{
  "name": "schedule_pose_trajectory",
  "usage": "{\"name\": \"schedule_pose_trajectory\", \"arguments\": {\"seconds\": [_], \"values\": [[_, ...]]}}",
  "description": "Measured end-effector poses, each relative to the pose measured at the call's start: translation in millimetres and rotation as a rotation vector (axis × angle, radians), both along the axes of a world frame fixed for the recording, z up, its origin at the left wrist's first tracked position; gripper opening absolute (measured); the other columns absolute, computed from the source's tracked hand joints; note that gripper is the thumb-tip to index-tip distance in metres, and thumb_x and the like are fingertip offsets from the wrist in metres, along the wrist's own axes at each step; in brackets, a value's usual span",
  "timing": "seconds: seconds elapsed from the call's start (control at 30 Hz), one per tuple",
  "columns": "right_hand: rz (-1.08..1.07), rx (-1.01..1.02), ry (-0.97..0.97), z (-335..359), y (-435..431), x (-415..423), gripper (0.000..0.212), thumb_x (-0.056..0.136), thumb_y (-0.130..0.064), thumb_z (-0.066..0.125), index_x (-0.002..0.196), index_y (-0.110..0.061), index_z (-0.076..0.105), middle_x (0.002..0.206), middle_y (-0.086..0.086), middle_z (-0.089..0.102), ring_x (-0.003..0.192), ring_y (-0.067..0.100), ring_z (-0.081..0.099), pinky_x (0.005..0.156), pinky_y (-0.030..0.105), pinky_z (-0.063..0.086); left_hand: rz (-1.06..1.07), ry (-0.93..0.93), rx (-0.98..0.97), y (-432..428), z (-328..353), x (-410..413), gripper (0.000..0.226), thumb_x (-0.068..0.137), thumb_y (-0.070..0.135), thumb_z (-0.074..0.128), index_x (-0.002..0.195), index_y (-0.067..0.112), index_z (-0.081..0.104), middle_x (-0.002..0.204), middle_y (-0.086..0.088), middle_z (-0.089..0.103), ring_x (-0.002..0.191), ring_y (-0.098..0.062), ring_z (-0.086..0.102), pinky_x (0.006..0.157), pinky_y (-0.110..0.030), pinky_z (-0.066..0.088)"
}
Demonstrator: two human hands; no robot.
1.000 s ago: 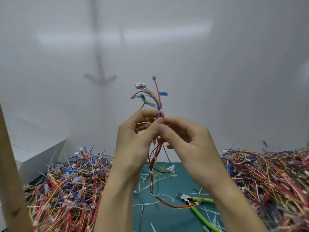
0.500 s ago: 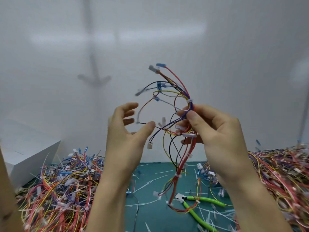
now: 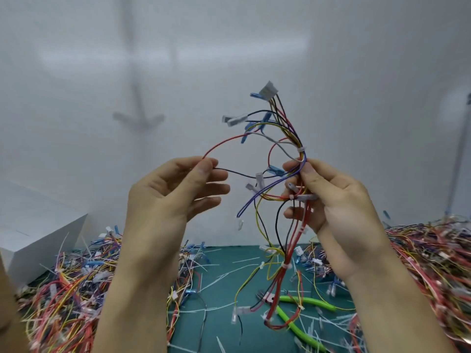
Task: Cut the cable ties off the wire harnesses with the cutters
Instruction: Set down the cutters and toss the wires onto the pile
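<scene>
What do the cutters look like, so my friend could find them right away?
Look down at the teal mat between the two heaps of coloured wires. Near its front, under the harness dangling from the right hand, lie the cutters. They are the only thing with fat, bright green handles; everything around is thin wire or white tie scraps.

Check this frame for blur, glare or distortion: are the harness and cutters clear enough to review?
Head view: soft, even light; the harness in left hand and right hand reads well, white ties visible. Head view: pale glare band and blurred grey shadow on the wall. Head view: the wire piles smear toward the edges; the cutters on the mat show green handles, crossed by wires.
</scene>
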State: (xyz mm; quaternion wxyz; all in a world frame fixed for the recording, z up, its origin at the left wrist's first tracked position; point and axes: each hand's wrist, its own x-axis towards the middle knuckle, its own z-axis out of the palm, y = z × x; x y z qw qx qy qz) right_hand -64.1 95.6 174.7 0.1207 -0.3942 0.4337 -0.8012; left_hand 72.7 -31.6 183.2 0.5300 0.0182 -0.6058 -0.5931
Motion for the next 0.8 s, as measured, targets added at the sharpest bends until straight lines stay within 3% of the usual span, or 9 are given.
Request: {"name": "schedule_pose_trajectory", "arguments": {"seconds": [0.13, 0.27, 0.5, 0.63, 0.7, 0.8], "values": [[0.004, 0.049, -0.020, -0.7, 2.0, -1.2, 0.030, 0.098, -0.020, 0.053, 0.084, -0.018, 0.080, 0.070, -0.002, 0.065, 0.064, 0.008, 0.064, 0.051, 0.022, 0.053, 0.002, 0.023, 0.027, 0.2, 1.2, 0.8, 0.019, 0.078, 0.027, 0.063, 0.089, 0.012, 0.068, 0.080, -0.004, 0.077, 0.069, -0.016, 0.073, 0.057, -0.018, 0.056], [-0.135, 0.132, 0.008, -2.4, 1.3, -1.7, 0.028, 0.096, -0.020, 0.059, 0.079, -0.022, 0.081, 0.071, -0.004, 0.070, 0.066, 0.004, 0.066, 0.054, 0.022, 0.056, -0.002, 0.004, 0.023, 0.0, 1.2, 0.9, 0.014, 0.091, 0.018, 0.055, 0.091, 0.012, 0.067, 0.080, -0.003, 0.077, 0.071, -0.015, 0.074, 0.057, -0.017, 0.055], [-0.161, 0.113, -0.002, -1.4, 5.1, -3.8, 0.024, 0.093, -0.021, 0.061, 0.082, -0.026, 0.082, 0.086, -0.001, 0.077, 0.073, 0.007, 0.070, 0.057, 0.023, 0.057, 0.217, -0.022, -0.077, -4.0, -2.4, 1.6, 0.015, 0.091, 0.011, 0.062, 0.086, 0.019, 0.074, 0.076, 0.001, 0.075, 0.070, -0.011, 0.072, 0.057, -0.018, 0.055], [-0.137, 0.112, -0.014, -2.1, 6.1, -6.3, 0.017, 0.085, -0.026, 0.065, 0.086, -0.026, 0.082, 0.089, 0.000, 0.078, 0.077, 0.008, 0.069, 0.069, 0.025, 0.055, 0.235, -0.035, -0.109, -3.9, -2.0, 1.6, 0.015, 0.090, 0.013, 0.064, 0.087, 0.022, 0.075, 0.077, 0.002, 0.076, 0.066, -0.010, 0.070, 0.057, -0.018, 0.055], [-0.105, 0.080, -0.031, -1.0, 7.4, -7.6, 0.019, 0.076, -0.030, 0.065, 0.082, -0.025, 0.082, 0.085, -0.001, 0.077, 0.076, 0.007, 0.067, 0.072, 0.024, 0.053, 0.212, -0.061, -0.096, -5.3, -2.9, -0.2, 0.012, 0.089, 0.016, 0.066, 0.096, 0.020, 0.074, 0.081, 0.001, 0.077, 0.068, -0.011, 0.071, 0.058, -0.019, 0.056], [-0.026, 0.008, -0.072, 1.3, 8.9, -9.9, 0.020, 0.075, -0.028, 0.064, 0.077, -0.021, 0.082, 0.078, -0.003, 0.074, 0.071, 0.007, 0.065, 0.071, 0.021, 0.055, 0.158, -0.211, -0.078, -10.8, -8.2, -5.2, 0.043, 0.078, 0.032, 0.071, 0.119, 0.021, 0.061, 0.087, 0.003, 0.077, 0.075, -0.012, 0.074, 0.060, -0.019, 0.057]]}}
